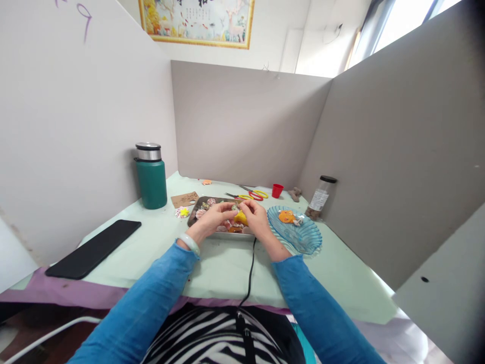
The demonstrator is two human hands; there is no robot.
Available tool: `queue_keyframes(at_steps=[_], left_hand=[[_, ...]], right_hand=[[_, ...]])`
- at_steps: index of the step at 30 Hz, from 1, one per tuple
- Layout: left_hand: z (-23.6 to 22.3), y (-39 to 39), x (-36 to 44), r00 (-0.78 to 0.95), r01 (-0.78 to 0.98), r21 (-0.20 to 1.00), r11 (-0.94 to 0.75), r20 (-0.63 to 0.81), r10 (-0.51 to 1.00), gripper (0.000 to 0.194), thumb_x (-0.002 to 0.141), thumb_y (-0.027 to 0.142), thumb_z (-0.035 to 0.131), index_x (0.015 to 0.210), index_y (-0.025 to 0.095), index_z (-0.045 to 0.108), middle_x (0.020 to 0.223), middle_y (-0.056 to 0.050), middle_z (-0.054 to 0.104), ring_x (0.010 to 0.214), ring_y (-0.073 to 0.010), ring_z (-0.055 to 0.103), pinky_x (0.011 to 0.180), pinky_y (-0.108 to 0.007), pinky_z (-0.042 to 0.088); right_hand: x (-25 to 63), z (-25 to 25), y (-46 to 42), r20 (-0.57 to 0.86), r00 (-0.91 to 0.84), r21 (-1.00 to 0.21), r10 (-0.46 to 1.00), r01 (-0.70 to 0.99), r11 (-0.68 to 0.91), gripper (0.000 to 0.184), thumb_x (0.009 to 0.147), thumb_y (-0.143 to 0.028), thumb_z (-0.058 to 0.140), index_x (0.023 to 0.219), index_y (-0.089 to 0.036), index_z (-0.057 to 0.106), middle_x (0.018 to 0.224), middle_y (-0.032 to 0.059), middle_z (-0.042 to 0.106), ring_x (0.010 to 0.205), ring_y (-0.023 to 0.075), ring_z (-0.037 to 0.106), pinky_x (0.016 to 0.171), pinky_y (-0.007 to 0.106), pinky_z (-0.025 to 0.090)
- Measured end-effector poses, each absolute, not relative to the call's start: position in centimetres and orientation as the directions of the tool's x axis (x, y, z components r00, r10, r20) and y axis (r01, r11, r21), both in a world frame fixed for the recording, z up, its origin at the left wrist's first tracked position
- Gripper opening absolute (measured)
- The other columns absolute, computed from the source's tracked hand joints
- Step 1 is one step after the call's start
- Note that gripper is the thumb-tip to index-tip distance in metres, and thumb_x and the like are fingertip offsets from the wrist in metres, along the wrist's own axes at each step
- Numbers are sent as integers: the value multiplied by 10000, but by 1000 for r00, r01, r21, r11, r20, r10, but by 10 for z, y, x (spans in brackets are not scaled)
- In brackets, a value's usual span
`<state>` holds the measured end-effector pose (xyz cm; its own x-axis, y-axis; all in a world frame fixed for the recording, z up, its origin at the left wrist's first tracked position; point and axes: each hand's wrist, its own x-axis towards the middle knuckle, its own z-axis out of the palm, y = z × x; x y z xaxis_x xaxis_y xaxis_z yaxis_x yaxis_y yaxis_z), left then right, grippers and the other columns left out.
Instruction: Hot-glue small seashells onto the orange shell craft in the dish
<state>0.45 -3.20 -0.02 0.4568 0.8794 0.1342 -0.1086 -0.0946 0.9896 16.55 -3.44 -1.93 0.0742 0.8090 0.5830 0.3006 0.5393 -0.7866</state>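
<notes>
My left hand [216, 217] and my right hand [257, 217] meet fingertip to fingertip over a shallow metal tray [223, 235]. Both are closed in a pinch, around something too small to make out. A yellow piece [241, 218] shows just under the fingertips; whether it is held or lies in the tray I cannot tell. Several small pink, white and orange decorated pieces fill the tray, partly hidden by my hands. To the right of my right hand is a blue ribbed glass plate [308, 237] bearing an orange piece [287, 216] and a small patterned one.
On the left stand a green bottle [151, 184] and a black flat pad [96, 247]. Behind the tray lie scissors [257, 194], a brown card [184, 199] and a red cup [277, 190]. A black-lidded jar [320, 198] leans at right. A black cable [251, 273] crosses the front; partitions enclose the table.
</notes>
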Motion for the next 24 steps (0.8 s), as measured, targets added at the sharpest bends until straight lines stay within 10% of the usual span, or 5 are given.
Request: queue_keyframes(at_steps=[24], left_hand=[[-1, -31, 5, 410, -132, 990, -56, 106, 906, 402, 738, 343, 769, 1048, 149, 603, 830, -12, 603, 565, -66, 547, 487, -199, 432]], right_hand=[[169, -24, -26, 509, 92, -838, 856, 279, 469, 243, 805, -425, 562, 714, -202, 597, 650, -16, 567, 634, 157, 514, 602, 269, 408]])
